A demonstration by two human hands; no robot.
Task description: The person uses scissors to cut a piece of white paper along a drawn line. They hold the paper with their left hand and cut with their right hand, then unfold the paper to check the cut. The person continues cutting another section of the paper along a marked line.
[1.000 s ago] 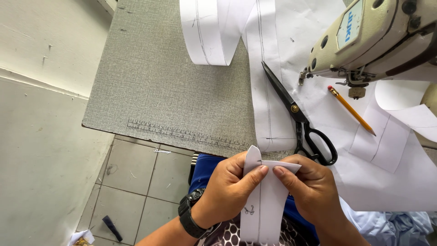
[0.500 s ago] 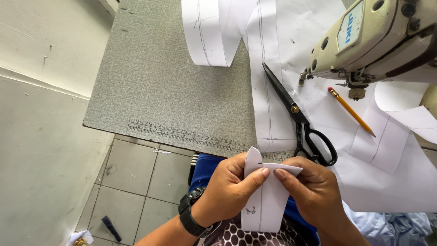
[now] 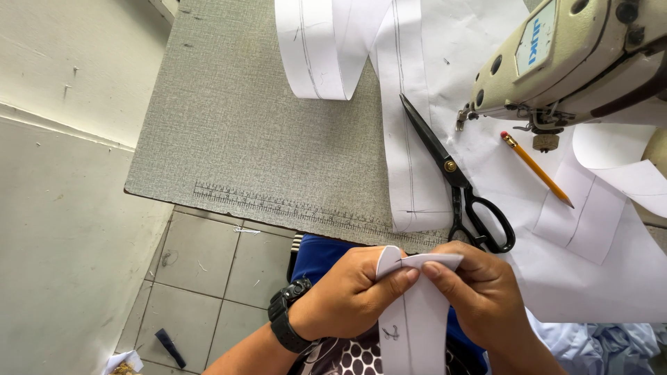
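Note:
Both hands hold one white paper strip (image 3: pixel 415 319) in front of my lap, just below the table's front edge. My left hand (image 3: pixel 354 295), with a black watch on the wrist, pinches the strip's folded top from the left. My right hand (image 3: pixel 479 295) pinches the same fold from the right, fingertips meeting at the top. The strip hangs down between my hands and has a pencil line and a small mark on it.
Black scissors (image 3: pixel 458 180) lie on white pattern paper (image 3: pixel 417 139) on the grey table (image 3: pixel 250 139). An orange pencil (image 3: pixel 536 169) rests under the cream sewing machine (image 3: pixel 577 55). A ruler scale runs along the table's front edge. Tiled floor lies below left.
My hands and the strip stay in nearly the same place; the fingers have shifted slightly along the folded top.

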